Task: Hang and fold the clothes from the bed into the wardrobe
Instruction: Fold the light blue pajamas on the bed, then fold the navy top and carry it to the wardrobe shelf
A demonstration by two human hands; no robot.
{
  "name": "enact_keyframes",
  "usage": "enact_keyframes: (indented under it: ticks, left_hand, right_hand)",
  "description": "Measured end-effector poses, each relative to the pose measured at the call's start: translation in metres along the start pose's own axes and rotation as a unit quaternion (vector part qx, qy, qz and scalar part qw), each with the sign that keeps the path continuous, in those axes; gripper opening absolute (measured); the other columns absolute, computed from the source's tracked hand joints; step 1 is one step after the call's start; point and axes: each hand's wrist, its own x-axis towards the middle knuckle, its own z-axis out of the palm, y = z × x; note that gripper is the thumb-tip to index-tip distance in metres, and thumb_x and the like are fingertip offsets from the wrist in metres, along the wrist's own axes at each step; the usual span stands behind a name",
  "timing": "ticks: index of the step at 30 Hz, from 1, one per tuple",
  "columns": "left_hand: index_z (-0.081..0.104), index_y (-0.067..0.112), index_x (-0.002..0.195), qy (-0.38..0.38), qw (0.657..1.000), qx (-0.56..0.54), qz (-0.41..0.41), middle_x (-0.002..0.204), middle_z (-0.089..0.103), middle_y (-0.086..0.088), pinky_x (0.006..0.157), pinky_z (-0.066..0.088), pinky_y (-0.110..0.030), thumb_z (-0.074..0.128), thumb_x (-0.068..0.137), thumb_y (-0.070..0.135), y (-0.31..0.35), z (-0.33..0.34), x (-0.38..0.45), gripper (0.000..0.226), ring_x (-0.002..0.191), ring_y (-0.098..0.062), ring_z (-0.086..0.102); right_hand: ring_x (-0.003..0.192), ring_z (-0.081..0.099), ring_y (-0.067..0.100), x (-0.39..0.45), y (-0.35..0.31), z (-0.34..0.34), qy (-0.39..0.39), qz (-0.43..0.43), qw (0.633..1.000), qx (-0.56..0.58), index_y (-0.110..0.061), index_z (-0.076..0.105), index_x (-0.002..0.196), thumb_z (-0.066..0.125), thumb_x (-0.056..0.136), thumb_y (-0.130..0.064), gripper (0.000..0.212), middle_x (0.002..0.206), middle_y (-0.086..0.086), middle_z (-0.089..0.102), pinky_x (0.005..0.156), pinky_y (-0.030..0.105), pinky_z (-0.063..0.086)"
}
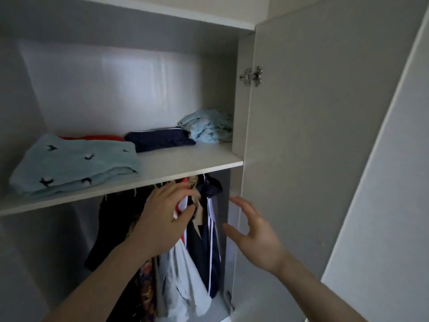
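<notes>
I face the open wardrobe, whose shelf (185,167) crosses the middle of the view. Below it hang several garments, among them a navy jacket with white stripes (209,242) and a white and pale blue garment (185,280). My left hand (162,219) is among the hanging clothes just under the shelf, fingers spread against them and holding nothing. My right hand (253,235) hovers to the right of the navy jacket, fingers apart and empty. On the shelf lie a folded light blue garment with dark bird prints (74,166), a folded navy item (160,139) and a crumpled light blue garment (209,126).
The open wardrobe door (313,135) stands at the right, close to my right hand, with a metal hinge (251,76) at its upper edge. A red folded item (99,137) peeks out behind the bird-print garment. The bed is out of view.
</notes>
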Motion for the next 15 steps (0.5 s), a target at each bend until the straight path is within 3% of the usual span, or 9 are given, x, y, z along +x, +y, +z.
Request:
enact_keyframes:
  ticks: [2, 7, 10, 15]
  left_hand:
    - [0.061, 0.039, 0.127, -0.041, 0.999, -0.023, 0.021, 0.138, 0.041, 0.033, 0.115, 0.019, -0.025, 0.052, 0.097, 0.043, 0.029, 0.028, -0.019, 0.032, 0.131, 0.026, 0.021]
    - [0.064, 0.033, 0.126, -0.151, 0.985, -0.068, 0.049, 0.143, 0.05, 0.02, 0.117, 0.03, -0.032, 0.066, 0.097, 0.03, 0.092, 0.095, -0.055, 0.03, 0.139, -0.007, 0.041]
    - [0.064, 0.03, 0.127, -0.217, 0.967, -0.094, 0.091, 0.142, 0.051, 0.018, 0.116, 0.029, -0.028, 0.066, 0.097, 0.03, 0.132, 0.128, -0.07, 0.03, 0.14, -0.008, 0.041]
    - [0.062, 0.034, 0.13, -0.323, 0.919, -0.143, 0.173, 0.146, 0.049, 0.02, 0.119, 0.029, -0.034, 0.069, 0.095, 0.029, 0.191, 0.173, -0.097, 0.036, 0.143, -0.007, 0.038]
  right_hand:
    - [0.13, 0.034, -0.023, -0.048, 0.015, -0.028, 0.025, 0.038, 0.999, -0.002, -0.055, 0.039, 0.142, 0.067, 0.093, -0.045, 0.058, 0.147, -0.041, 0.034, 0.111, 0.018, 0.033]
    - [0.136, 0.039, -0.011, -0.163, 0.036, -0.079, 0.085, 0.142, 0.986, -0.021, -0.054, 0.038, 0.144, 0.066, 0.093, -0.049, 0.059, 0.146, -0.039, 0.037, 0.116, 0.029, 0.038]
    - [0.133, 0.038, -0.016, -0.229, 0.038, -0.098, 0.124, 0.2, 0.971, -0.037, -0.054, 0.038, 0.144, 0.064, 0.094, -0.048, 0.057, 0.143, -0.042, 0.038, 0.115, 0.029, 0.04]
    - [0.134, 0.035, -0.017, -0.334, 0.024, -0.109, 0.225, 0.32, 0.919, -0.053, -0.055, 0.038, 0.143, 0.061, 0.094, -0.047, 0.054, 0.145, -0.043, 0.036, 0.116, 0.029, 0.037]
